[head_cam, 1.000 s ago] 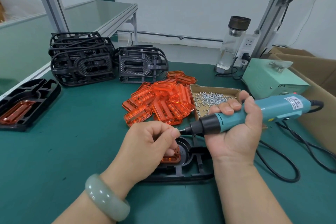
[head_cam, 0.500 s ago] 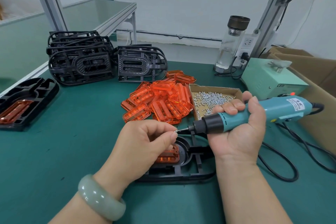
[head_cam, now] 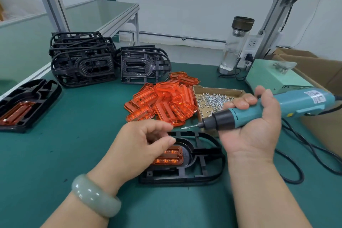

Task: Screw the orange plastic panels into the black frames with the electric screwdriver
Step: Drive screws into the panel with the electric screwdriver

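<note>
A black frame (head_cam: 205, 170) lies flat on the green mat in front of me, with an orange panel (head_cam: 171, 156) seated in its recess. My left hand (head_cam: 137, 148) hovers over the frame's left part, fingers loosely curled and apart, hiding some of the panel. Palm up, my right hand (head_cam: 257, 127) grips the teal electric screwdriver (head_cam: 305, 101) above the frame's right end. Its bit (head_cam: 188, 126) points left, with what looks like a small screw at the tip, a short gap from my left fingers.
A pile of orange panels (head_cam: 166, 102) and a cardboard tray of screws (head_cam: 212, 98) lie behind the frame. Stacked black frames (head_cam: 81, 65) stand at the back left, and an assembled frame (head_cam: 27, 103) lies far left. A bottle (head_cam: 235, 44), power box (head_cam: 273, 77) and cable (head_cam: 296, 155) occupy the right.
My left hand has drawn back from the bit tip, down toward the frame. The screwdriver has shifted slightly right, leaving a gap between the bit and my fingers.
</note>
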Demonstrator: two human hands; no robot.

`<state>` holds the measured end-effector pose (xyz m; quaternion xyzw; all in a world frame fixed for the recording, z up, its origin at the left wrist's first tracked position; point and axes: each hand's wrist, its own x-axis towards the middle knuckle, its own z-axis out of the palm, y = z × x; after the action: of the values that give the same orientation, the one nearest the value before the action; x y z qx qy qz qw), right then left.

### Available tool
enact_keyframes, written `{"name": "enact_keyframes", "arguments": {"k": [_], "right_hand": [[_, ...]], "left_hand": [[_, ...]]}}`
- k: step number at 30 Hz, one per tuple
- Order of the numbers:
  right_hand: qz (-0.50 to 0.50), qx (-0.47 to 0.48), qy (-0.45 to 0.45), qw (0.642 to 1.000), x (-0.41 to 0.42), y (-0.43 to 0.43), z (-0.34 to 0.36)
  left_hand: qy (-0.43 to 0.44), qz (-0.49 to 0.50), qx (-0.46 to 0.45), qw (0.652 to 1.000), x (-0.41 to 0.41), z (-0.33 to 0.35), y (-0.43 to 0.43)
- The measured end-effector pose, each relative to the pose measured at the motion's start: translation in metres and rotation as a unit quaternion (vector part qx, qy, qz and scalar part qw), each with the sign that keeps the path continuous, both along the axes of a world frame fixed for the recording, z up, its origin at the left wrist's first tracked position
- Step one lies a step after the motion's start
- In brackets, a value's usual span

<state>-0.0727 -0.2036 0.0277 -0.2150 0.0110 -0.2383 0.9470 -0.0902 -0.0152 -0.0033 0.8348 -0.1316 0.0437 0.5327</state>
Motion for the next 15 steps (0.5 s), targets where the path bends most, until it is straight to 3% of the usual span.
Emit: {"name": "enact_keyframes", "arguments": {"k": [8,15], "right_hand": [[-0.014,-0.026,0.088,0.996,0.009,-0.001,0.003],[0.030,-0.066,0.085,0.994,0.008,0.001,-0.011]], "left_hand": [[-0.054,-0.055,0.267,0.961,0.001,-0.003,0.005],[-0.060,-0.066,0.327,0.941,0.003,-0.004,0.001]]}}
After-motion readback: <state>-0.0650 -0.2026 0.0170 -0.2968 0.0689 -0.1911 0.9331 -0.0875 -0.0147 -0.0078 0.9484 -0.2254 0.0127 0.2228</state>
